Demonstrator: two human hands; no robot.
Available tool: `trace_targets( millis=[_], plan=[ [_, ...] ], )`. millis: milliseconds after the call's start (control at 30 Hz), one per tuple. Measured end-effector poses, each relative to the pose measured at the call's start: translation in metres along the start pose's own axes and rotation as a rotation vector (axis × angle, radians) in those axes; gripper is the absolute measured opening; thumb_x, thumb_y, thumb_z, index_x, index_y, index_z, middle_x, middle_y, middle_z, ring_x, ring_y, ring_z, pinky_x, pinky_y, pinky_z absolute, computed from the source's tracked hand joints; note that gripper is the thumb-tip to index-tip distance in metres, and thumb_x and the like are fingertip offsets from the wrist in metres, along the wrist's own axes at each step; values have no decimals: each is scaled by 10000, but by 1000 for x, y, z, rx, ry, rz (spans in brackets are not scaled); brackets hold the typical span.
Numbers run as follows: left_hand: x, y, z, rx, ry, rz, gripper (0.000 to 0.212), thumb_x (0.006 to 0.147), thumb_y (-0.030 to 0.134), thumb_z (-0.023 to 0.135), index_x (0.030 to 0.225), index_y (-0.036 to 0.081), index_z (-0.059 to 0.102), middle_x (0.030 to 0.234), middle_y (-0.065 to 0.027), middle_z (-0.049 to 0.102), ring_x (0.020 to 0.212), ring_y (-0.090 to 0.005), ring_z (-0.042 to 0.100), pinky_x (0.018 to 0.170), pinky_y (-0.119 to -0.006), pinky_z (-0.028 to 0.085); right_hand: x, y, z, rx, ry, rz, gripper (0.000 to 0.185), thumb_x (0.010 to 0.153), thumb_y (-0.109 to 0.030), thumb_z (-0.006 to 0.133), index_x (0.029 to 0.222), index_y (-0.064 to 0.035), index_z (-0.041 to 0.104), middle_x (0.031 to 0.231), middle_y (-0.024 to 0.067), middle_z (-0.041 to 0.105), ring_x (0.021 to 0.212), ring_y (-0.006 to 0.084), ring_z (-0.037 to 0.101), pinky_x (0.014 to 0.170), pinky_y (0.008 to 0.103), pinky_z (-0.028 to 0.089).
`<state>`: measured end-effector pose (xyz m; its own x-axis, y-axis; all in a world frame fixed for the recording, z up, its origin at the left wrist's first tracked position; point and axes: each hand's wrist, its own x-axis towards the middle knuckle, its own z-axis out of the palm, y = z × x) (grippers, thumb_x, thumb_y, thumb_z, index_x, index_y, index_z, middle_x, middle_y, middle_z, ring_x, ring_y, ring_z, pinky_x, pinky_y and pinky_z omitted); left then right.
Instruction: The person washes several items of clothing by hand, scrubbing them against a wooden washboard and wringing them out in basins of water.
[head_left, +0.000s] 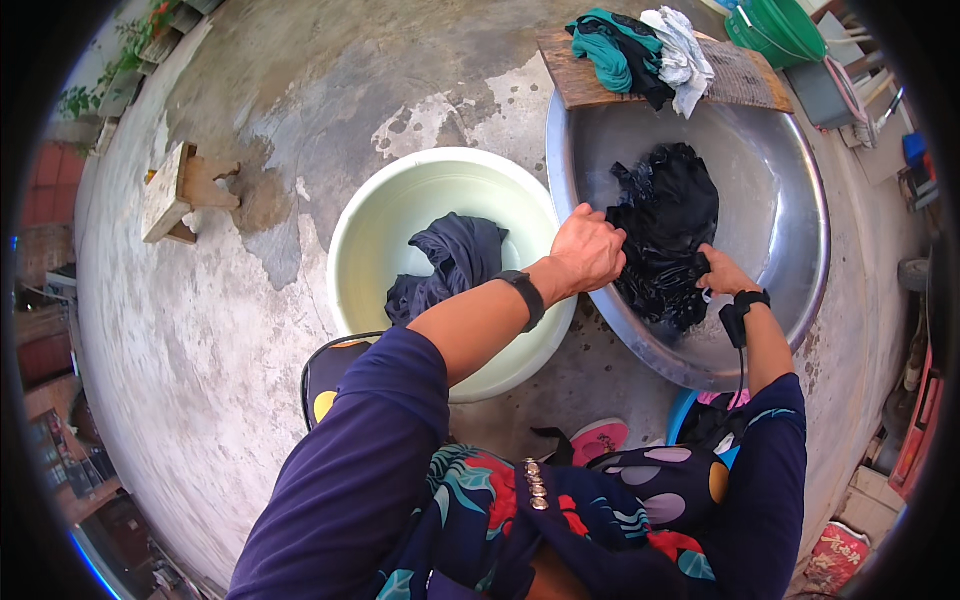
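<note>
A wet black garment lies bunched in a large metal basin that holds some water. At the basin's left rim, my left hand is closed on the garment's edge. My right hand grips the same cloth from its right side, inside the basin. To the left stands a pale green plastic basin, touching or almost touching the metal one. A dark grey-blue cloth sits crumpled in it, partly hidden by my left forearm.
A wooden board spans the metal basin's far edge, bearing a teal and black cloth and a white cloth. A small wooden stool stands left on concrete. Behind is a green bucket; a blue container is near my right knee.
</note>
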<state>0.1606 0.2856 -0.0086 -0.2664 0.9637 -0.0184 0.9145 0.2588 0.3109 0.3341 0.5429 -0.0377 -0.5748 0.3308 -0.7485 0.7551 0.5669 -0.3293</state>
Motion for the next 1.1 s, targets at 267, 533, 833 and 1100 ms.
trace_targets(
  millis=[267, 533, 833, 1100],
  plan=[
    [2, -1, 6, -64, 161, 17, 162, 739, 213, 522, 637, 101, 579, 650, -49, 606, 730, -195, 568, 740, -323, 379, 29, 53, 8, -90, 582, 136, 287, 718, -112, 516, 939, 56, 589, 971, 295, 577, 975, 432, 535, 827, 436, 448],
    [0, 0, -3, -56, 74, 9, 181, 737, 221, 506, 654, 87, 595, 669, -80, 613, 753, -212, 562, 752, -341, 383, -14, -66, -10, 77, 328, -546, 206, 633, -32, 562, 796, 41, 461, 668, 156, 535, 621, 261, 452, 616, 348, 422],
    [0, 3, -3, -45, 83, -1, 179, 750, 224, 506, 681, 92, 606, 696, -70, 624, 761, -199, 571, 759, -332, 380, -5, -78, -131, -49, 772, -348, 978, 594, -399, 783, 1365, -93, 266, 1372, 231, 221, 1285, 408, 206, 1029, 463, 261],
    [-1, -1, -3, -95, 119, 19, 147, 731, 208, 533, 662, 95, 595, 688, -60, 618, 742, -200, 567, 735, -328, 382, 76, -250, -120, -87, 709, -220, 1060, 543, -623, 722, 1392, -184, 263, 1460, 205, 60, 1324, 458, 11, 961, 668, 192]
  ],
)
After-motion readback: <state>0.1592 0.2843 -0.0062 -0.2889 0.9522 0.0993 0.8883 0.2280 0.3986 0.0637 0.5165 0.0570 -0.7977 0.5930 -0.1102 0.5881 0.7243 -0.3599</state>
